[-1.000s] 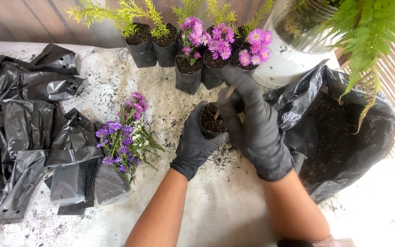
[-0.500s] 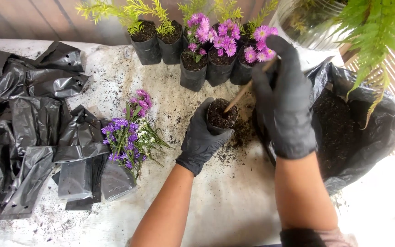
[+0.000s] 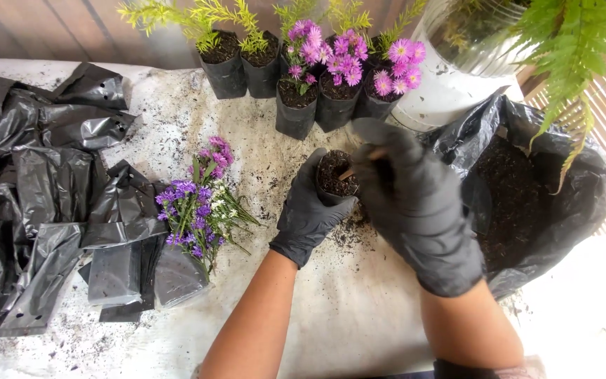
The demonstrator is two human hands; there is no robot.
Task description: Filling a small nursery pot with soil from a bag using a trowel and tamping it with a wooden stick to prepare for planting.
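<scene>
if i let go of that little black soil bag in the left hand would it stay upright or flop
Probably stays upright but wobbly: the small grow bag looks packed with soil, giving it weight. Its thin plastic wall likely dents under the left hand. A sideways push could tip it, spilling soil.

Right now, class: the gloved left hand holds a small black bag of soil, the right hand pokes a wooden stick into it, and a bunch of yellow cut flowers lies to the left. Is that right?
Not quite. The cut flowers are purple, not yellow, as the head view shows. The rest stands: the left hand holds the small black bag of soil, and the right hand pokes the wooden stick into it.
</scene>
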